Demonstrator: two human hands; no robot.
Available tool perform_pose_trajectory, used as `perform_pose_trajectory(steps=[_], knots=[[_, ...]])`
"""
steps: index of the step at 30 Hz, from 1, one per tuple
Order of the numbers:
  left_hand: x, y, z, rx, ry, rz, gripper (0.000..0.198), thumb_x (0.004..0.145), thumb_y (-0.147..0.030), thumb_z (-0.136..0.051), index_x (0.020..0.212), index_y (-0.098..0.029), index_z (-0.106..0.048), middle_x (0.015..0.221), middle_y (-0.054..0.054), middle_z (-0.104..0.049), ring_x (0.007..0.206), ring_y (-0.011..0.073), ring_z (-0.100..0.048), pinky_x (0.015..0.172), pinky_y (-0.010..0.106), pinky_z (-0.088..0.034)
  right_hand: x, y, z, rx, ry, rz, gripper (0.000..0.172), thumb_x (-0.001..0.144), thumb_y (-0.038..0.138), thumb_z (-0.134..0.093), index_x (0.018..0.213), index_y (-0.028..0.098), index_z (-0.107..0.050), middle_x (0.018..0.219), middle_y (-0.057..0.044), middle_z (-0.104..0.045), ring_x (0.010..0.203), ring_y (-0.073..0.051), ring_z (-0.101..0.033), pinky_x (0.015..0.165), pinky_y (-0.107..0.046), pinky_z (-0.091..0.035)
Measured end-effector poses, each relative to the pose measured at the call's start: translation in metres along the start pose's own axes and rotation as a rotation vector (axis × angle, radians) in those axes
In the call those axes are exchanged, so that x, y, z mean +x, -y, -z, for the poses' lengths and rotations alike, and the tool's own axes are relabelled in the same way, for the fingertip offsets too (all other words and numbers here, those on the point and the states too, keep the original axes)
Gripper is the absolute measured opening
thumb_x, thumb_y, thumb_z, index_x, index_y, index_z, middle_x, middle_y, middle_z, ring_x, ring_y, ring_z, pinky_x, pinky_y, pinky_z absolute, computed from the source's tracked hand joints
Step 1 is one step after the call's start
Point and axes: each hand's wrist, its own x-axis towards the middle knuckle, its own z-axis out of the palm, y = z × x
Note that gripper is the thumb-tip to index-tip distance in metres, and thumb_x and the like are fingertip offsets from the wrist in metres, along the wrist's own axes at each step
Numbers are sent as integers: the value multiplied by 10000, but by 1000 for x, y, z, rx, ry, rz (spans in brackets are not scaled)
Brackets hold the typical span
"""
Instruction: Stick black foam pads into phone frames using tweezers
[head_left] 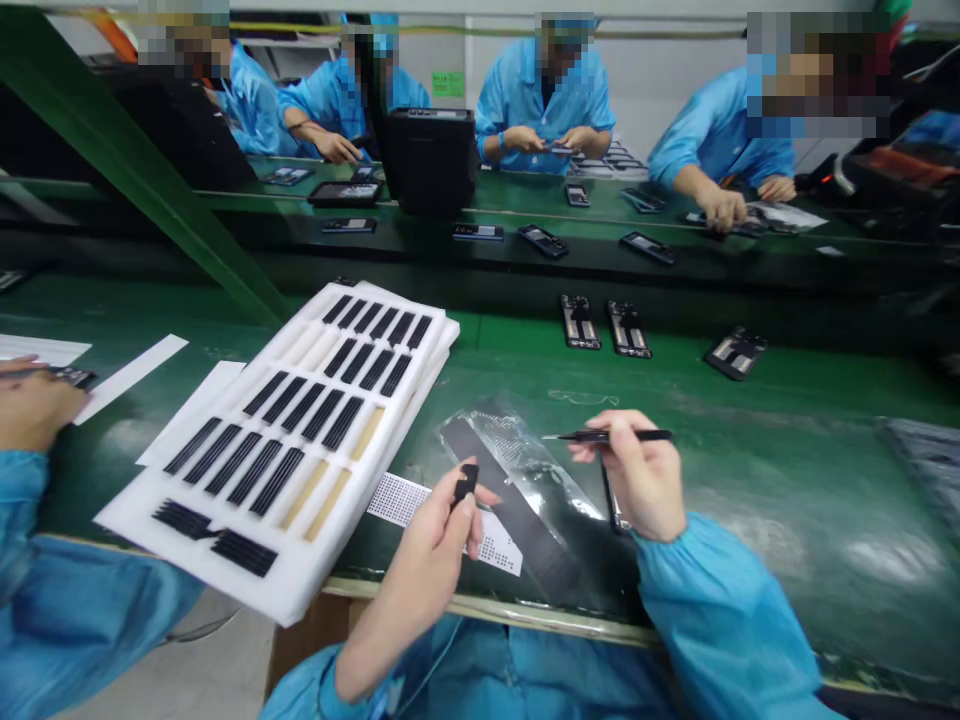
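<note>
Between thumb and fingers, my left hand [442, 525] pinches a small black part [464, 484]; its exact kind is too small to tell. Black tweezers [626, 436] lie in the grip of my right hand [637, 470], their thin tips pointing left. Below and between the hands is a dark strip [499, 490] with a clear plastic film [551, 470] over and beside it. A white sheet with rows of small dots [401, 500] lies partly behind my left hand. Under my right hand a phone part [615, 500] is mostly covered.
A white foam tray [217, 575] with rows of black strips stands at left, overhanging the bench edge. Phone bodies [628, 328] lie at the back of the green bench [750, 480]. A co-worker's hand [37, 410] is at far left; several people sit across a raised shelf.
</note>
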Motion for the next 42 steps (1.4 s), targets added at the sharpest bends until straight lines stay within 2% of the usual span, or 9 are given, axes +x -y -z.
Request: perform_pose_trajectory(steps=[3, 6, 9, 12, 17, 27, 31, 37, 42], knots=[[2, 43, 8, 483, -159, -200, 460, 1013, -236, -386, 1465, -166, -435, 1188, 124, -658, 997, 211, -639, 889, 355, -517, -13, -41, -2, -54, 75, -167, 305, 993, 459, -574, 908, 180, -666, 687, -43, -731, 599, -160, -698, 580, -259, -565], [-9, 70, 8, 941, -156, -437, 558, 924, 7, -292, 1410, -152, -517, 1215, 137, -664, 1092, 233, -629, 944, 385, -521, -37, -62, -10, -122, 231, -244, 349, 990, 489, -557, 887, 174, -666, 660, -42, -707, 582, -165, -699, 566, -264, -576], [-24, 75, 5, 1288, -124, -542, 690, 786, 121, -319, 1382, -137, -551, 1447, 148, -562, 1056, 253, -630, 882, 408, -556, -53, -66, -14, -202, 339, -197, 319, 1005, 440, -540, 895, 177, -683, 742, -56, -721, 599, -154, -702, 577, -257, -587], [-31, 73, 3, 1472, -46, -484, 786, 710, 143, -360, 1408, -166, -544, 1531, 114, -497, 939, 232, -635, 776, 388, -580, -56, -67, -11, -277, 422, -160, 271, 1027, 367, -505, 964, 187, -698, 792, -58, -737, 633, -148, -711, 612, -250, -593], [-28, 77, 1, 1570, 5, -424, 822, 712, 134, -388, 1450, -203, -517, 1535, 76, -500, 944, 224, -623, 768, 365, -581, -56, -74, -6, -358, 516, -136, 220, 1030, 298, -503, 1059, 200, -697, 882, -59, -766, 740, -156, -737, 681, -250, -592], [-25, 82, 3, 1600, 6, -463, 695, 817, 67, -428, 1458, -187, -516, 1503, 96, -537, 943, 216, -602, 780, 340, -560, -57, -68, -6, -420, 500, -55, 179, 1016, 231, -522, 1076, 214, -690, 926, -47, -771, 761, -147, -734, 759, -252, -591], [-24, 84, 2, 1589, -16, -493, 658, 840, 44, -421, 1460, -158, -509, 1497, 133, -535, 926, 218, -599, 762, 347, -555, -56, -60, -12, -466, 498, -14, 176, 1009, 204, -528, 1080, 218, -688, 959, -47, -767, 852, -157, -736, 809, -250, -576], [-22, 85, 3, 1536, 3, -500, 687, 805, 75, -397, 1441, -153, -528, 1489, 124, -546, 926, 210, -611, 759, 334, -546, -52, -55, -22, -451, 469, -126, 212, 1030, 256, -499, 1029, 198, -703, 946, -54, -765, 751, -147, -725, 717, -240, -580], [-23, 82, 2, 1539, -6, -470, 704, 791, 90, -386, 1434, -151, -537, 1510, 116, -523, 921, 208, -616, 766, 338, -545, -47, -51, -21, -452, 500, -145, 221, 1029, 286, -503, 1011, 210, -711, 925, -57, -771, 820, -184, -738, 768, -283, -578]])
